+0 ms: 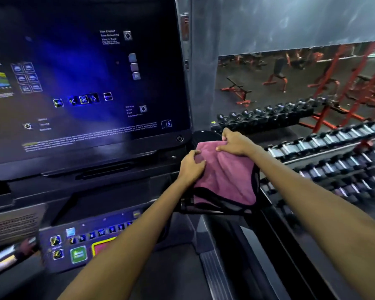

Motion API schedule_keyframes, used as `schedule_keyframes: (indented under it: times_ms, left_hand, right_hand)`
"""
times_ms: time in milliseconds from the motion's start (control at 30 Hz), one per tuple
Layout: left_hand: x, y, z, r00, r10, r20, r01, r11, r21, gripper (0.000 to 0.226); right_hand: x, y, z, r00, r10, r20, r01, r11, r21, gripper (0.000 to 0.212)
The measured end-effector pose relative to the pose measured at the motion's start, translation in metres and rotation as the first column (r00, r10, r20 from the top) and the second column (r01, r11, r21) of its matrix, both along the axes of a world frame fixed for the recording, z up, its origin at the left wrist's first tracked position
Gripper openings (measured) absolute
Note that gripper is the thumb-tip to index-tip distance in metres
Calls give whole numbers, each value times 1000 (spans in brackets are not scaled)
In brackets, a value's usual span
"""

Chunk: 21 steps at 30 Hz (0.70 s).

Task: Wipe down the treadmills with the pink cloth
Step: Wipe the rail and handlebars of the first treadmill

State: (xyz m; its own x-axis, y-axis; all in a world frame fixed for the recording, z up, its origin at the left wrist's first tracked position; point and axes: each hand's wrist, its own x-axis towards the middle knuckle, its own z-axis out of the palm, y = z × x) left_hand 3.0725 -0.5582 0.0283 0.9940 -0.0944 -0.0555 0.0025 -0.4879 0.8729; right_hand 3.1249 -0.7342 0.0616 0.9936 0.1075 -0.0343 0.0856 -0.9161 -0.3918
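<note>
A pink cloth (225, 178) with dark edging lies draped over the right end of the treadmill console (117, 174), by a round black cup holder (206, 135). My left hand (192, 166) grips the cloth's left side with curled fingers. My right hand (236, 142) pinches the cloth's far top edge. The treadmill's large dark display (85, 79) fills the upper left, tilted and glowing blue. Below it a button panel (85, 243) shows numbered keys, a green button and a red one, partly hidden by my left forearm.
A dumbbell rack (325, 152) with several rows of weights stands close on the right. Beyond it are red benches and frames (344, 83). A grey pillar (204, 72) rises behind the console. A chrome handrail (7, 258) crosses the lower left.
</note>
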Motion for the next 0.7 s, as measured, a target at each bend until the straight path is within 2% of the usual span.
schedule_keyframes:
  times_ms: [133, 267, 367, 433, 533, 600, 700]
  left_hand:
    - [12, -10, -4, 996, 63, -61, -56, 993, 104, 53]
    - [21, -20, -6, 998, 29, -57, -18, 983, 185, 51]
    - [25, -26, -11, 998, -20, -66, 40, 946, 321, 58]
    - [24, -27, -16, 997, -16, -74, 42, 929, 368, 60]
    - [24, -27, -15, 997, -28, -70, 52, 925, 377, 61]
    - [23, -26, -14, 994, -70, -90, 104, 880, 464, 64]
    - [19, -19, -17, 988, -126, -89, 151, 682, 715, 62]
  right_hand:
    - [30, 11, 1, 995, 90, 35, -85, 988, -132, 33]
    - [50, 23, -5, 978, 184, 100, -153, 952, -265, 15]
    - [56, 35, -13, 960, 248, 128, -173, 888, -426, 23]
    - [51, 45, -21, 968, 218, 124, -134, 867, -480, 29]
    - [39, 52, -34, 998, -3, 56, 20, 953, -303, 49]
    - [32, 55, -42, 994, -106, 21, 108, 979, -174, 63]
    - [23, 58, -54, 994, -105, 16, 106, 988, -113, 70]
